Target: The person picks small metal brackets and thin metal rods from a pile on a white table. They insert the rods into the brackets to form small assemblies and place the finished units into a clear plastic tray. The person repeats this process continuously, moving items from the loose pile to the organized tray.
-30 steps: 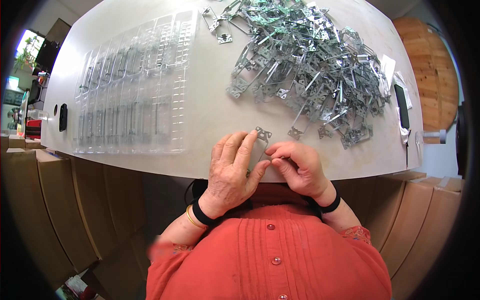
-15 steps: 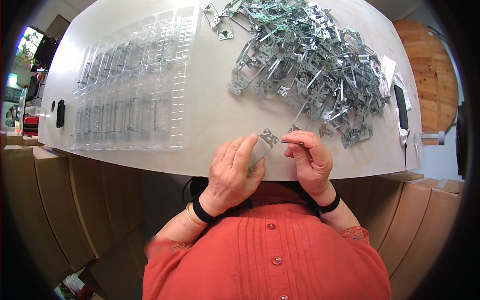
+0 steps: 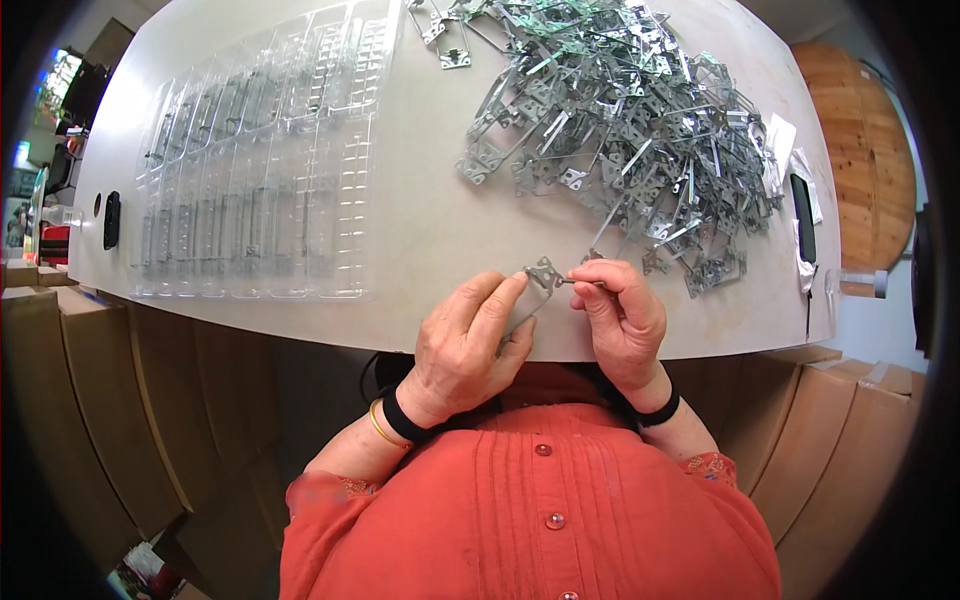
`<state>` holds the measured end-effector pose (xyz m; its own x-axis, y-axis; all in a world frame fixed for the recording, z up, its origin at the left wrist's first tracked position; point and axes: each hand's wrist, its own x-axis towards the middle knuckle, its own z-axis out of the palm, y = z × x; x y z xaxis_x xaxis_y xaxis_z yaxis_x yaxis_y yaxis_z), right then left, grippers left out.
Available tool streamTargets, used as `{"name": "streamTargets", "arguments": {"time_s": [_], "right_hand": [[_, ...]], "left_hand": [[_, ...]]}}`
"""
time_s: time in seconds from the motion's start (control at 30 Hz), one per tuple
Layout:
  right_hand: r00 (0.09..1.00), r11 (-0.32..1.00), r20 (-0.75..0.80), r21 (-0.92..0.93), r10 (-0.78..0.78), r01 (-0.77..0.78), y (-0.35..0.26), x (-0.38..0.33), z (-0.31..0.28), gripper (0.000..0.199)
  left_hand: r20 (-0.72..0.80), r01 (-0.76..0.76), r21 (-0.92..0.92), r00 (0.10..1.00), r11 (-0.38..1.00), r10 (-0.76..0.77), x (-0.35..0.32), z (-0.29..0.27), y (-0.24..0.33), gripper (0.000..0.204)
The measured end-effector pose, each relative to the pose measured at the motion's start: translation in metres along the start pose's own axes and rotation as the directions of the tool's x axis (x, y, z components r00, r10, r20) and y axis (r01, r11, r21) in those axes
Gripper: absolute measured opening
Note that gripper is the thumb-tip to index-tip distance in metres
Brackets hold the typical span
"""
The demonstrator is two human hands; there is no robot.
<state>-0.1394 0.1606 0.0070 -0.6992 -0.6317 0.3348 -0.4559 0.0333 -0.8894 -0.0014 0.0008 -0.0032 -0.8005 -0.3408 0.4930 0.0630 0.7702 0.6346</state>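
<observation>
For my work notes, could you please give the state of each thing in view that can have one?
Left hand: closed on the metal bracket
Right hand: pinching a thin dark piece
Metal bracket: held, plate exposed
Thin dark piece: tip at the bracket's plate, contact unclear
Pile of metal parts: loose, tangled
Plastic tray: partly filled
Black device at right: lying flat
Red shirt: buttoned

Cardboard boxes (image 3: 100,390) stood at both sides; a round wooden panel (image 3: 866,150) showed at right; a black object (image 3: 112,221) lay far left.
</observation>
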Motion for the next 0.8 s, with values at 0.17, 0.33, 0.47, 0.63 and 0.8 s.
{"name": "streamTargets", "arguments": {"time_s": [0.17,0.33,0.47,0.63,0.8], "right_hand": [[1.000,0.998,0.023,-0.054,-0.018,0.019,-0.0030,0.0023,0.0000,0.015],[0.998,0.993,0.043,-0.102,-0.050,0.054,-0.0055,0.0035,-0.0006,0.016],[0.998,0.995,0.039,-0.088,-0.042,0.046,-0.0033,0.0027,-0.0003,0.016],[0.999,0.996,0.026,-0.077,-0.030,0.032,0.0004,0.0002,-0.0005,0.015],[0.999,0.995,0.023,-0.091,-0.039,0.041,-0.0036,0.0017,0.0009,0.014]], "left_hand": [[-0.030,0.001,-0.035,1.000,0.999,-0.002,0.0019,0.0007,0.0001,0.055],[-0.050,-0.028,-0.028,0.998,0.999,0.027,0.0020,0.0017,-0.0025,0.055],[-0.043,-0.026,-0.037,0.999,0.999,0.024,0.0017,0.0010,-0.0024,0.056],[-0.039,-0.020,-0.044,0.999,0.999,0.018,0.0018,0.0007,-0.0022,0.055],[-0.039,-0.017,-0.051,0.999,0.999,0.015,0.0019,0.0003,-0.0024,0.056]]}}
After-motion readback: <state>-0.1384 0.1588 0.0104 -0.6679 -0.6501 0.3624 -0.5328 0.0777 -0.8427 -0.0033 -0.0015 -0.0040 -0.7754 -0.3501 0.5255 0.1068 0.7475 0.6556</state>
